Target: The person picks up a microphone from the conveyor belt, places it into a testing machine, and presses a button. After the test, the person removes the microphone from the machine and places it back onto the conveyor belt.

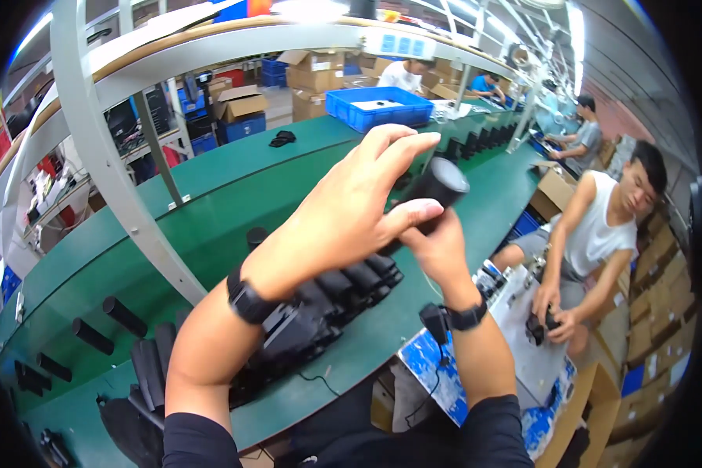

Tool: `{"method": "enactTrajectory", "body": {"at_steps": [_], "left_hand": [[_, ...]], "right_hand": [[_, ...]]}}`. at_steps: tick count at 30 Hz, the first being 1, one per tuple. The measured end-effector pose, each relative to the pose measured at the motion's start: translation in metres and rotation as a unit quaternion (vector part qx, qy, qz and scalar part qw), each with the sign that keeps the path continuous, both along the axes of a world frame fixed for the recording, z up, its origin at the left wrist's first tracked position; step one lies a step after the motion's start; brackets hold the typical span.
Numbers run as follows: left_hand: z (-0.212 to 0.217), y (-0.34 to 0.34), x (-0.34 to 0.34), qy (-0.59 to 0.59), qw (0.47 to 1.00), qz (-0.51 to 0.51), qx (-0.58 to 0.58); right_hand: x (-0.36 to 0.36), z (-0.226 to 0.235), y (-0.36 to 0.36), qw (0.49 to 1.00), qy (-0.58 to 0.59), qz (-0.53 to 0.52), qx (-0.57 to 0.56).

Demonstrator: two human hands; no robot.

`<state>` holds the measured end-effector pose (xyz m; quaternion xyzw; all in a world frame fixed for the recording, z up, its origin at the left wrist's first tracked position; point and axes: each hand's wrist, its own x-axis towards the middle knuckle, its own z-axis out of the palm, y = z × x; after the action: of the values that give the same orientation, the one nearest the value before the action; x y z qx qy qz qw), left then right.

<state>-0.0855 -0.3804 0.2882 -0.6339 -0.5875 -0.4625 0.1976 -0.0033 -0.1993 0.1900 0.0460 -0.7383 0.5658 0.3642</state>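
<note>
A black cylinder (437, 186) with a smooth, pale-shining round end is held tilted above the green bench. My right hand (446, 253) is closed round its lower part, with some fingers hidden behind it. My left hand (355, 195) is beside the cylinder's upper end. Its fingers stretch out above that end and its thumb passes in front of the side; whether it touches is hard to tell. Below my hands, several black cylindrical housings (359, 281) lie packed side by side on the bench.
More black cylinders (125, 316) stand or lie along the green bench (234, 175). A blue bin (378, 109) sits on its far side. Grey frame posts (117, 171) rise at left. On my right a co-worker (600, 218) handles a small black part over a white board (515, 335).
</note>
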Motion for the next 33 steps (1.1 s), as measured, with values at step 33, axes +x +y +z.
{"method": "enactTrajectory", "body": {"at_steps": [33], "left_hand": [[-0.382, -0.007, 0.236, -0.568, 0.631, -0.264, -0.457]], "right_hand": [[0.36, -0.242, -0.065, 0.863, -0.223, -0.183, -0.414]]}}
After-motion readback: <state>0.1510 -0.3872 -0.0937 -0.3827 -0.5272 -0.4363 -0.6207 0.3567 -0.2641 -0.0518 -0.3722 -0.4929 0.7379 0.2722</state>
